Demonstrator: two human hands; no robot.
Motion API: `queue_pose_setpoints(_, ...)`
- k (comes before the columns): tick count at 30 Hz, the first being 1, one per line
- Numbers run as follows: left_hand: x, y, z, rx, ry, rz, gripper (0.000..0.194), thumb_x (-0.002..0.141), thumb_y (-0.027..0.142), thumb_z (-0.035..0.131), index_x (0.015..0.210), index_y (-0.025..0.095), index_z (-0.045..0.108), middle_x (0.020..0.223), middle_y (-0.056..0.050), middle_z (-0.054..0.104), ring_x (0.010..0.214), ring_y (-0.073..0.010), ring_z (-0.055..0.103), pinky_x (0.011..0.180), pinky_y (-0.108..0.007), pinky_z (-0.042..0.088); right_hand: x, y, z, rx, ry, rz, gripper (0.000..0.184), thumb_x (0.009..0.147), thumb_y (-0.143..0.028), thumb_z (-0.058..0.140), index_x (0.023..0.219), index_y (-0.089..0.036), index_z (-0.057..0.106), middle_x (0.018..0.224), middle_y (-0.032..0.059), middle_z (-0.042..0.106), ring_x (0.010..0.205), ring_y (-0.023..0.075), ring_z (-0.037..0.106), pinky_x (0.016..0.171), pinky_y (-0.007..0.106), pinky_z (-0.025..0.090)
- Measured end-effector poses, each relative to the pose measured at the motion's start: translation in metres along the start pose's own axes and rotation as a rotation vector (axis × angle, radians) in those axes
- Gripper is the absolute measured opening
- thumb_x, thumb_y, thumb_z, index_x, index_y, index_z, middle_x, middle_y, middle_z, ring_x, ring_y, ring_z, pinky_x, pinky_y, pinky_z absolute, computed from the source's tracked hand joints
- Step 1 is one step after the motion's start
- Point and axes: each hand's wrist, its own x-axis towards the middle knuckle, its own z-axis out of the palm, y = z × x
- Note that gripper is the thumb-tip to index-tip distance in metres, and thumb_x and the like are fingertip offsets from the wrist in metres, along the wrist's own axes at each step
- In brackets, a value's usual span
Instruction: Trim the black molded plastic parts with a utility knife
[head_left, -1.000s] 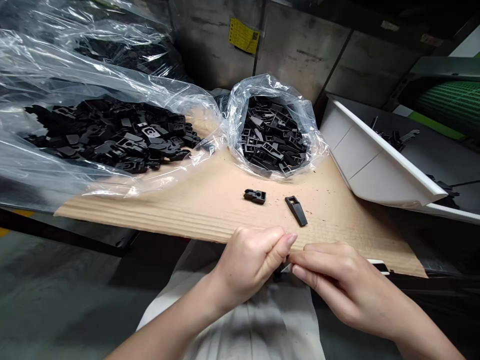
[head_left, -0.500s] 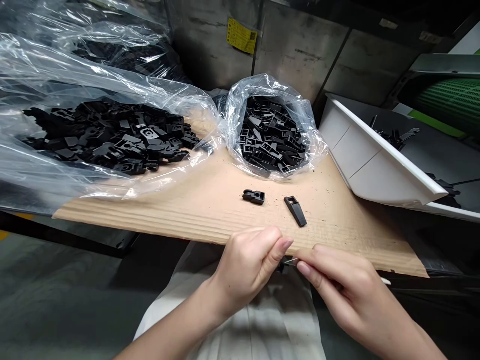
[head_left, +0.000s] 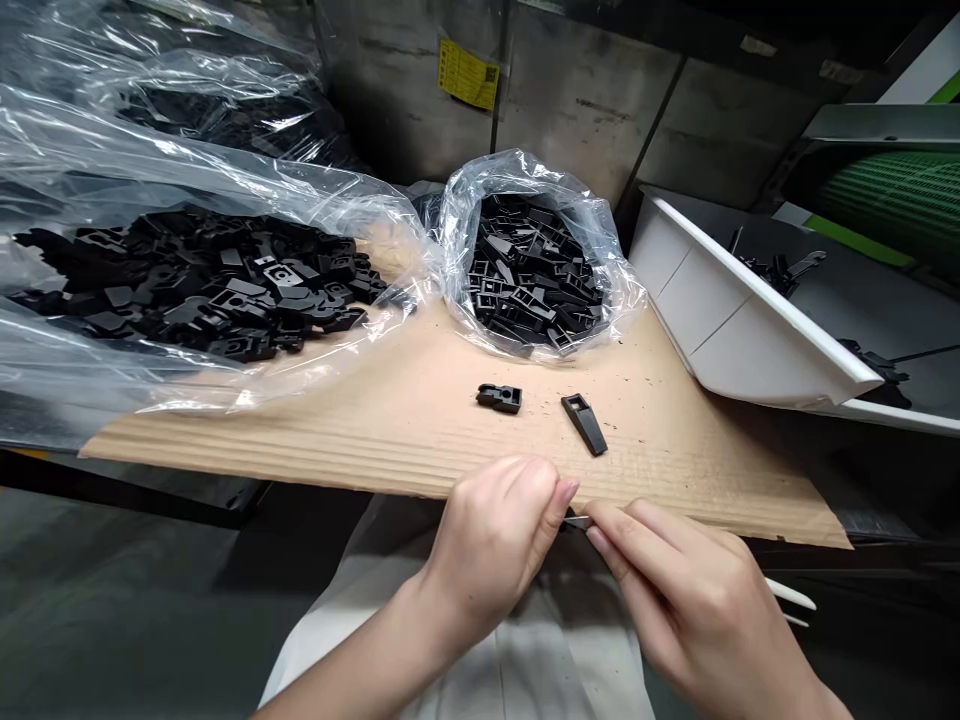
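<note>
My left hand (head_left: 491,545) is closed around a small black plastic part (head_left: 571,524), mostly hidden behind the thumb and fingers. My right hand (head_left: 694,590) is closed on a tool whose thin metal tip (head_left: 580,521) meets that part. Two slim white handle ends (head_left: 791,598) stick out behind the right hand; the tool's middle is hidden. Both hands are at the front edge of the cardboard sheet (head_left: 420,430). Just beyond them lie a short black block-shaped part (head_left: 500,398) and a tapered black clip-like piece (head_left: 585,424).
A clear plastic bag (head_left: 617,290) of black tapered pieces stands on the cardboard. To its left lies a larger open bag (head_left: 360,195) of black parts. On the right, a tilted white bin (head_left: 739,300) holds dark parts and metal tools. A metal wall (head_left: 585,100) rises behind.
The view has shifted slightly. My right hand has turned, so more of the white handle ends shows. The gap between my fingertips has narrowed a little.
</note>
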Motion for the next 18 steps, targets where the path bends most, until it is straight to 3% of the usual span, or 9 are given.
queue_pose_setpoints(6, -0.001, 0.0, 0.001, 0.024, 0.025, 0.024, 0.037, 0.092, 0.019, 0.029, 0.058, 0.018, 0.042, 0.05, 0.001, 0.042, 0.045, -0.0127, 0.038, 0.045, -0.025, 0.03, -0.001, -0.002, -0.001, 0.048, -0.024, 0.05, 0.019, 0.085, -0.014, 0.044, 0.095, -0.018, 0.059, 0.066, 0.001, 0.059, 0.054, 0.0127, 0.055, 0.049, 0.023, 0.039)
queue_pose_setpoints(10, -0.003, 0.0, 0.003, 0.014, 0.038, 0.005, 0.036, 0.093, 0.019, 0.028, 0.061, 0.016, 0.047, 0.052, -0.002, 0.05, 0.048, -0.014, 0.045, 0.047, -0.025, 0.035, -0.002, -0.013, -0.006, 0.224, -0.281, 0.129, 0.019, 0.085, -0.016, 0.043, 0.08, -0.022, 0.061, 0.063, -0.0016, 0.058, 0.054, 0.0118, 0.057, 0.051, 0.022, 0.042)
queue_pose_setpoints(12, -0.003, 0.001, 0.003, 0.002, 0.037, -0.011, 0.037, 0.093, 0.019, 0.028, 0.062, 0.016, 0.048, 0.053, -0.003, 0.052, 0.049, -0.0143, 0.047, 0.048, -0.025, 0.036, -0.003, -0.018, -0.007, 0.306, -0.321, 0.171, 0.02, 0.085, -0.016, 0.044, 0.077, -0.023, 0.061, 0.062, -0.0027, 0.058, 0.055, 0.0111, 0.057, 0.054, 0.022, 0.044)
queue_pose_setpoints(18, -0.001, 0.002, -0.004, -0.058, 0.0, -0.093, 0.035, 0.092, 0.019, 0.029, 0.063, 0.017, 0.048, 0.053, 0.0, 0.051, 0.048, -0.013, 0.049, 0.048, -0.024, 0.037, -0.006, -0.01, -0.002, 0.415, 0.052, 0.261, 0.018, 0.083, -0.015, 0.049, 0.095, -0.022, 0.061, 0.075, -0.001, 0.065, 0.066, 0.0106, 0.063, 0.057, 0.016, 0.049)
